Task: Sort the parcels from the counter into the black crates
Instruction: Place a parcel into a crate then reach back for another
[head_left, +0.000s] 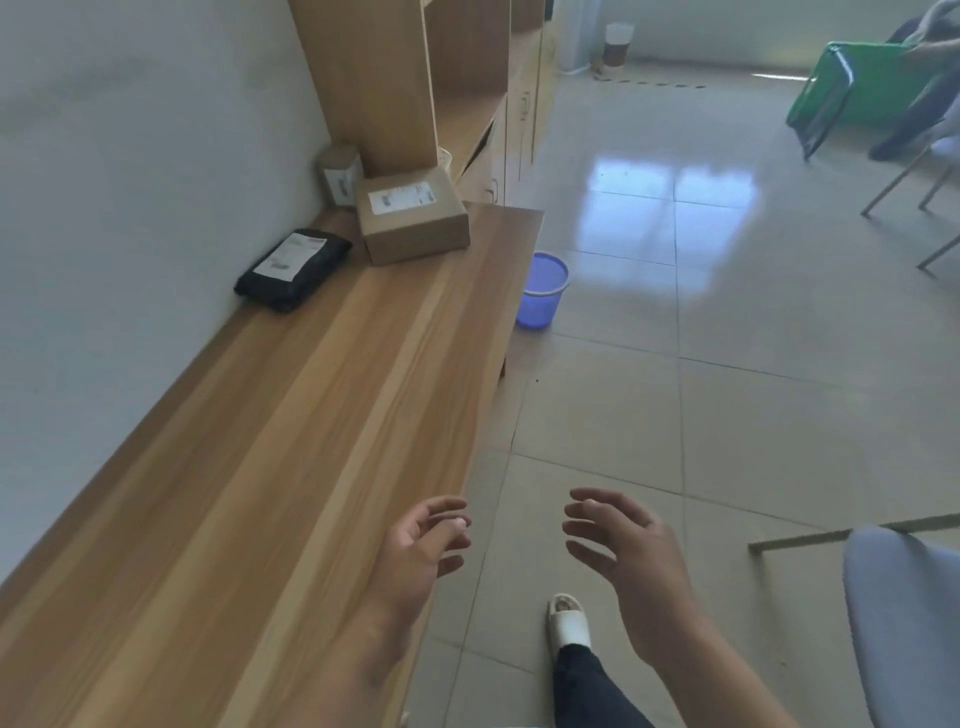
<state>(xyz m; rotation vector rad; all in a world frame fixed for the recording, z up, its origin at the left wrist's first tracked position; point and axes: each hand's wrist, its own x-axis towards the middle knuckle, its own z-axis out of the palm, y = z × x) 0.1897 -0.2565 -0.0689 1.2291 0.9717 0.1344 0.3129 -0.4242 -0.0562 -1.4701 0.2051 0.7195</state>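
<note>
On the far end of the long wooden counter (291, 441) lie three parcels: a black plastic-wrapped parcel (293, 270) with a white label near the wall, a brown cardboard box (413, 218) with a label beside it, and a small upright box (341, 174) behind them against the wall. My left hand (423, 545) hovers over the counter's near front edge, fingers apart and empty. My right hand (626, 551) is out over the floor, also open and empty. Both hands are well short of the parcels. No black crate is in view.
A blue mesh wastebasket (540, 291) stands on the tiled floor by the counter's far corner. Wooden shelving (395, 78) rises beyond the parcels. A grey chair (904, 623) is at my right. A green case (852, 88) and another person's legs are far right.
</note>
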